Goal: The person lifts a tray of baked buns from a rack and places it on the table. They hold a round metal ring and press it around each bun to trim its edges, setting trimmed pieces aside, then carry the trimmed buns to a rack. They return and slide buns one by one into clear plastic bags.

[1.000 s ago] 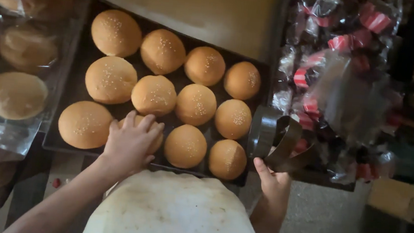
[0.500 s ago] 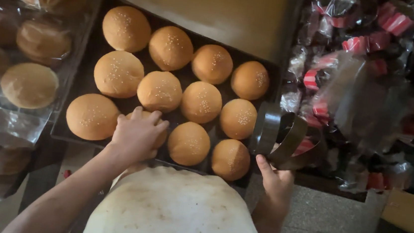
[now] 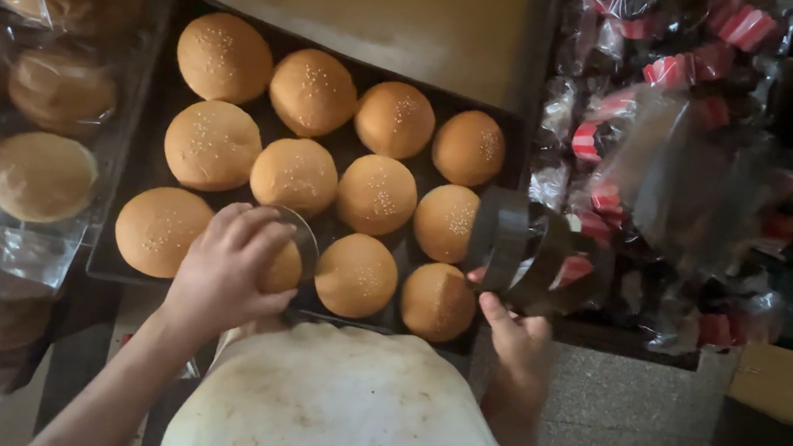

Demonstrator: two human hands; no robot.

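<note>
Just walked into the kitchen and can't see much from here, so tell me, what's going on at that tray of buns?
A person stands over a dark baking tray of sesame buns. Their left hand grips a bun in the front row, with what looks like a clear plastic bag around it. Their right hand holds a dark metal ring at the tray's right edge. Bagged buns lie to the left, and a pile of clear bags with red parts sits to the right.
</note>
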